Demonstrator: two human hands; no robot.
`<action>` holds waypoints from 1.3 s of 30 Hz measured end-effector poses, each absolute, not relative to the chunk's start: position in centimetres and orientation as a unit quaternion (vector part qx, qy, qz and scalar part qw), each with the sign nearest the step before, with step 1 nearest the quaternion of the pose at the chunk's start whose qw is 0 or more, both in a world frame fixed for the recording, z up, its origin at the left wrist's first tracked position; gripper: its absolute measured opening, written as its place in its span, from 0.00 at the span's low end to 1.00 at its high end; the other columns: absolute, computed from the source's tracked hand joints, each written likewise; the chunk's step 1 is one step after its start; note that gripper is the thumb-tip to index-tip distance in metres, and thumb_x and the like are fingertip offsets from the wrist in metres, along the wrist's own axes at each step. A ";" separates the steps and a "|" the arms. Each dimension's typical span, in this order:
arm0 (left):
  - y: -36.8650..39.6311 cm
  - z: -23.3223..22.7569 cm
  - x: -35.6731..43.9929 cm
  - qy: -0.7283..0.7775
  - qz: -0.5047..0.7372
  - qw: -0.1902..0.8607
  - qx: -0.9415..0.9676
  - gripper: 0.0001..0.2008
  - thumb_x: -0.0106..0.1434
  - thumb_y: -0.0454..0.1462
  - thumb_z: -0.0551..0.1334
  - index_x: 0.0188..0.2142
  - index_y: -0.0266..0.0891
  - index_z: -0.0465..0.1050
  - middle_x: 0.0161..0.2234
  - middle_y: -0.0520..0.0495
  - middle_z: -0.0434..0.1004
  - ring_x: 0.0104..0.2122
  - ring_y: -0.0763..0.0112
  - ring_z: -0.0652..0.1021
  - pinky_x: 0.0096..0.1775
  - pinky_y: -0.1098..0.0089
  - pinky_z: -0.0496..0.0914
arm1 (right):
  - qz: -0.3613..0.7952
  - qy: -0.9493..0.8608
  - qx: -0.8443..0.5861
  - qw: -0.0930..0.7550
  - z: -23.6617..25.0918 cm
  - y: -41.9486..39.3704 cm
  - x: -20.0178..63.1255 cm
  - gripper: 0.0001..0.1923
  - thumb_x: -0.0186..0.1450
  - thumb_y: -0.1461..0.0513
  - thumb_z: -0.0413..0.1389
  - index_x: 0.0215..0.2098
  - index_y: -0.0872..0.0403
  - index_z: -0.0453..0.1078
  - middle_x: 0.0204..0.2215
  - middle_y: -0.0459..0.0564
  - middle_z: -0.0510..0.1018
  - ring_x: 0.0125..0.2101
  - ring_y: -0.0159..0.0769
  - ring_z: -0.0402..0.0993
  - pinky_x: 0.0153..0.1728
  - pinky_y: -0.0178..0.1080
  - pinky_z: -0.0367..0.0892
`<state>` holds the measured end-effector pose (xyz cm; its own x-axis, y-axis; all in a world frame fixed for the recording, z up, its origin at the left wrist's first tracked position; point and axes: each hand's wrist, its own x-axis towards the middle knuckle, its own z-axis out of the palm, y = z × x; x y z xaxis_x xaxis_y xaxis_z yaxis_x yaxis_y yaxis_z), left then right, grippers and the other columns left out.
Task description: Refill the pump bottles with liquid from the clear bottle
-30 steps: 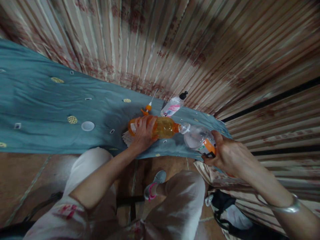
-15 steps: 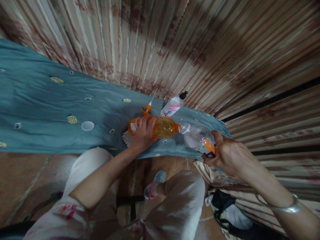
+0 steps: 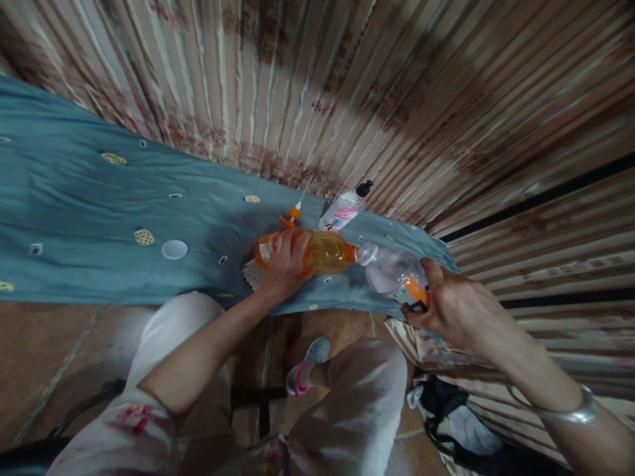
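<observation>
- Head camera: faces forward and steeply down, across the near edge of the cloth-covered surface [image 3: 208, 211].
- Near: right end framed, left end cropped.

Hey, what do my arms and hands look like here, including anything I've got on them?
Your left hand and right hand wear no gloves. A shiny, silver-coloured bracelet circles the right forearm. The left forearm is bare below a short, pale sleeve with pinkish-red markings; no right sleeve shows.
</observation>
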<state>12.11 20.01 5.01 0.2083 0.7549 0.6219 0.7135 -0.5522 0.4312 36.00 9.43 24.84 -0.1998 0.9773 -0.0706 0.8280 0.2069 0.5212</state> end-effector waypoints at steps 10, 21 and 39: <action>20.1 5.0 12.2 0.473 0.413 0.027 0.778 0.35 0.56 0.41 0.68 0.61 0.39 0.59 0.56 0.34 0.71 0.57 0.46 0.72 0.58 0.49 0.63 | 0.189 0.754 0.598 0.196 24.8 9.4 36.2 0.21 0.59 0.55 0.59 0.46 0.58 0.63 0.26 0.53 0.78 0.25 0.43 0.76 0.24 0.37 0.59; 20.0 5.1 12.1 0.474 0.403 0.029 0.783 0.38 0.55 0.41 0.69 0.62 0.40 0.58 0.57 0.34 0.70 0.57 0.46 0.71 0.58 0.48 0.63 | 0.194 0.754 0.595 0.201 24.9 9.3 36.1 0.19 0.60 0.54 0.58 0.43 0.57 0.63 0.26 0.54 0.78 0.25 0.43 0.76 0.24 0.37 0.58; 20.1 5.0 12.2 0.466 0.424 -0.005 0.776 0.37 0.55 0.40 0.69 0.61 0.39 0.57 0.55 0.35 0.72 0.55 0.49 0.73 0.58 0.51 0.63 | 0.203 0.759 0.587 0.196 24.8 9.5 36.0 0.18 0.58 0.56 0.59 0.41 0.56 0.62 0.25 0.51 0.77 0.24 0.42 0.75 0.23 0.36 0.56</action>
<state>12.17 20.05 5.01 0.2048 0.7199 0.6632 0.7279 -0.5650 0.3886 36.01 9.46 24.84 -0.2348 0.9702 -0.0593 0.8118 0.2293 0.5371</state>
